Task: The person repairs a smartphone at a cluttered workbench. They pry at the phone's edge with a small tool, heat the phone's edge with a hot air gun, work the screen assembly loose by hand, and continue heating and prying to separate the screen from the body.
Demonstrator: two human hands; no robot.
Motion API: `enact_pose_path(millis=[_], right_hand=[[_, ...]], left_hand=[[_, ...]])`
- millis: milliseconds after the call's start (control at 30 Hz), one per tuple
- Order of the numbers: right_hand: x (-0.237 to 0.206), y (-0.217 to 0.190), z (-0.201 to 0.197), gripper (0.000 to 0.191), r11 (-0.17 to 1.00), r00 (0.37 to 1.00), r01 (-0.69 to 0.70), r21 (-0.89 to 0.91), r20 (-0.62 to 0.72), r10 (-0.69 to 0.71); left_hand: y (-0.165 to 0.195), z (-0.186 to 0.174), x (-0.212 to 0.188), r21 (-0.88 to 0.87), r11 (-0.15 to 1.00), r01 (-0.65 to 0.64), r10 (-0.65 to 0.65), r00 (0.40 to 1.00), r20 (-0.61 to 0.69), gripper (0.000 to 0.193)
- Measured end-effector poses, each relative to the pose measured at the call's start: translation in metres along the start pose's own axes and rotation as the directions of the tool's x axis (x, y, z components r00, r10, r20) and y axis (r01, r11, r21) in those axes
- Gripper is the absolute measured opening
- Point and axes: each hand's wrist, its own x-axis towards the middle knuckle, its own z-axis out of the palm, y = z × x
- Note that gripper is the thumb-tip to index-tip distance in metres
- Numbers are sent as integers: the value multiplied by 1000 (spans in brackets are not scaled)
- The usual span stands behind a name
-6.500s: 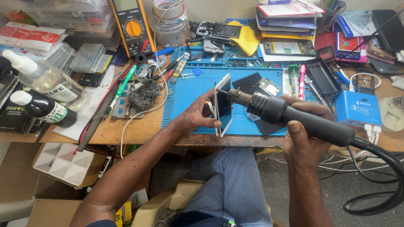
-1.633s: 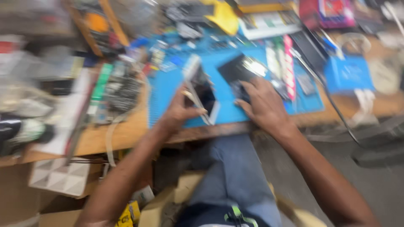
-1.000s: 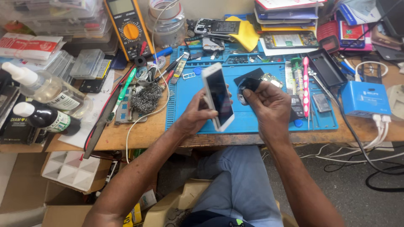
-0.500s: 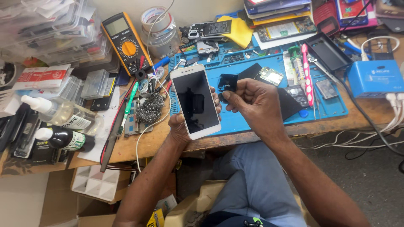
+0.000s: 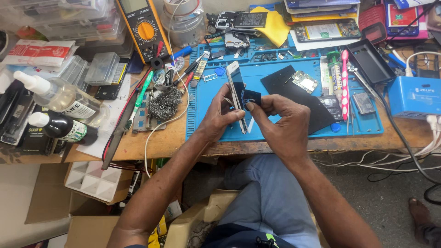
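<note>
Smartphone stands on edge between both hands, over the near part of the work mat. Left hand grips it from the left; right hand is on its right, fingertips pressing a small suction cup onto its face. Beyond the right hand on the mat: flat plate with circuit board on it, toothbrush further right. Left of the left hand, off the mat: steel wool, then two bottles far left. Multimeter lies behind and left of the hands. Power box sits far right of the right hand.
</note>
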Motion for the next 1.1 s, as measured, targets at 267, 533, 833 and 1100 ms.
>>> enact_pose_path(millis=[267,533,833,1100], right_hand=[[5,0,6,10,998,999,39,-48,-27,-40],[6,1,8,11,1000,1000,-18,-8,6,18],[-1,3,10,9,993,998,62,-97,-12,-64],[-1,6,20,10,985,984,144,-96,-95,-153]], left_hand=[[1,4,-1,42,999,-22,22,1000,5,74],[2,5,0,58,998,-22,21,1000,10,79],[-6,2,-1,119,992,-47,48,999,-1,79],[-5,3,1,208,976,-59,71,996,-52,80]])
